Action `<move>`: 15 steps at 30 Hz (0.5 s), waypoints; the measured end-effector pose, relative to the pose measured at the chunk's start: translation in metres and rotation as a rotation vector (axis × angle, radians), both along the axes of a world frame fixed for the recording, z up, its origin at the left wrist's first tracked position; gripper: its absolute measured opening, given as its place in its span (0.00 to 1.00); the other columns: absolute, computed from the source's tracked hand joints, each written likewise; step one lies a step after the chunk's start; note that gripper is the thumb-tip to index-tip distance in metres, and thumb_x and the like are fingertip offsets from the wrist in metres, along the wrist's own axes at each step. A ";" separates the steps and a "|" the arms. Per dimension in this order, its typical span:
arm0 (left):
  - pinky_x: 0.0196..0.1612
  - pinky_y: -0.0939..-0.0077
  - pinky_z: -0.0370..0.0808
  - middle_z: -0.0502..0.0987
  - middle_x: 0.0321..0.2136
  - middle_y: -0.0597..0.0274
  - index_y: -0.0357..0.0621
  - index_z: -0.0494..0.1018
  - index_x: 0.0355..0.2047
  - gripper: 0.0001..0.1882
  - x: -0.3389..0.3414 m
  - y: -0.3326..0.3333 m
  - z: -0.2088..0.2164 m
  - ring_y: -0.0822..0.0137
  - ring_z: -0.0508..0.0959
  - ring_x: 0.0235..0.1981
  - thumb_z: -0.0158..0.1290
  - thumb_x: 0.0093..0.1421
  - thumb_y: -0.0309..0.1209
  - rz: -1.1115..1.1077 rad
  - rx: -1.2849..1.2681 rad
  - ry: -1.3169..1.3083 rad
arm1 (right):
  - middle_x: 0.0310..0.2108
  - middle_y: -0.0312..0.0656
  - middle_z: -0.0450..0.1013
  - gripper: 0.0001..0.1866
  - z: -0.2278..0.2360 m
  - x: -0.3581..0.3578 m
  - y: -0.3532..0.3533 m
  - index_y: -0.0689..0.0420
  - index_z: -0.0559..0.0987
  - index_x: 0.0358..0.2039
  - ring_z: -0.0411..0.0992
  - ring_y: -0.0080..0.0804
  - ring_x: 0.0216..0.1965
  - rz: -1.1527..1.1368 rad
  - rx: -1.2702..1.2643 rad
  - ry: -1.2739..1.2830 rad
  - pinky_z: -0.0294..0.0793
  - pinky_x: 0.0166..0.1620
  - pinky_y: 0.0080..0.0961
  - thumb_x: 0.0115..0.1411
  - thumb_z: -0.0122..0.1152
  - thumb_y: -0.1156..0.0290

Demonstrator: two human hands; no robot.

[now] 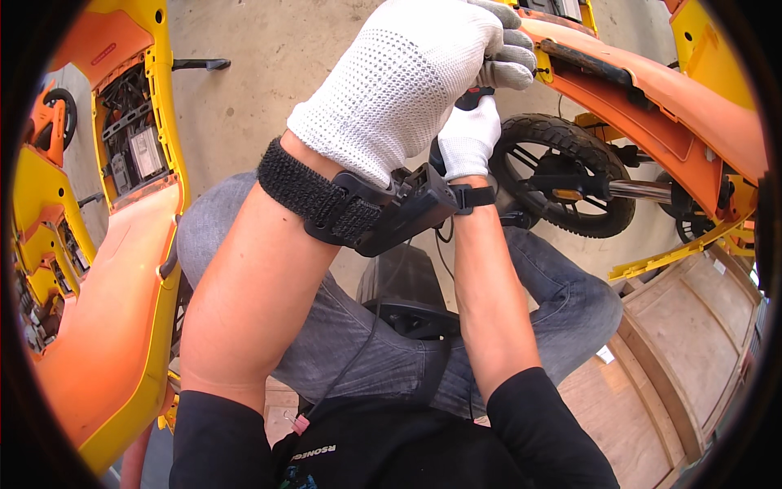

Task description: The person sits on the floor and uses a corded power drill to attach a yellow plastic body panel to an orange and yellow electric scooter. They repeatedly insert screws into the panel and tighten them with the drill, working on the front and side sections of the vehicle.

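My left hand (407, 81), in a white knit glove with grey-coated fingers, is raised at the top centre. Its fingers are curled beside the edge of an orange scooter body panel (562, 49); whatever they grip is hidden. Just below it, my right hand (471, 138), gloved the same way, is wrapped around a black hand tool with a red part (472, 99). Most of that tool is covered by my hands, so its exact kind does not show.
A black wheel (562, 175) with a chunky tyre stands right of my hands. Another orange and yellow scooter body (122, 244) fills the left side. Wooden panels (692, 342) lie at lower right. Black devices are strapped to my wrists, with a cable (358, 350) hanging down.
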State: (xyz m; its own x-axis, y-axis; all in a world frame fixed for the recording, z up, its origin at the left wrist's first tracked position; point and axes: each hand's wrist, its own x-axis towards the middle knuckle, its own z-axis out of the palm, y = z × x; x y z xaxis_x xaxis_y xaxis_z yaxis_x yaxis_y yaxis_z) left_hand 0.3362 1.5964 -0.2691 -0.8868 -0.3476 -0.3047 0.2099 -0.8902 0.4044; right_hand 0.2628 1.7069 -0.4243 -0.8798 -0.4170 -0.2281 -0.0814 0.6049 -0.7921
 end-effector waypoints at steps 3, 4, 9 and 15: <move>0.37 0.82 0.72 0.71 0.34 0.59 0.22 0.67 0.46 0.15 0.000 0.000 0.010 0.73 0.71 0.31 0.40 0.59 0.17 0.030 -0.166 -0.168 | 0.34 0.49 0.79 0.25 -0.003 -0.001 -0.004 0.64 0.75 0.38 0.79 0.41 0.35 -0.009 0.036 -0.027 0.77 0.43 0.32 0.44 0.76 0.64; 0.38 0.81 0.73 0.72 0.35 0.57 0.21 0.66 0.47 0.15 0.001 0.000 0.006 0.72 0.72 0.32 0.41 0.60 0.17 0.030 -0.142 -0.077 | 0.34 0.49 0.79 0.25 -0.002 -0.001 -0.005 0.64 0.75 0.38 0.78 0.41 0.36 -0.013 0.054 -0.038 0.77 0.44 0.33 0.44 0.76 0.64; 0.43 0.78 0.76 0.74 0.42 0.49 0.19 0.63 0.55 0.21 -0.001 -0.002 -0.008 0.67 0.76 0.38 0.42 0.61 0.19 -0.011 -0.239 -0.186 | 0.36 0.51 0.77 0.24 -0.008 -0.003 -0.002 0.65 0.73 0.38 0.77 0.43 0.37 0.011 0.098 0.009 0.76 0.43 0.34 0.48 0.73 0.63; 0.47 0.75 0.78 0.77 0.44 0.49 0.24 0.70 0.51 0.17 0.003 0.007 -0.001 0.65 0.79 0.40 0.44 0.63 0.19 0.114 -0.414 -0.274 | 0.38 0.58 0.74 0.27 0.005 -0.009 0.017 0.66 0.71 0.40 0.75 0.56 0.43 0.159 0.350 0.135 0.75 0.46 0.40 0.46 0.70 0.62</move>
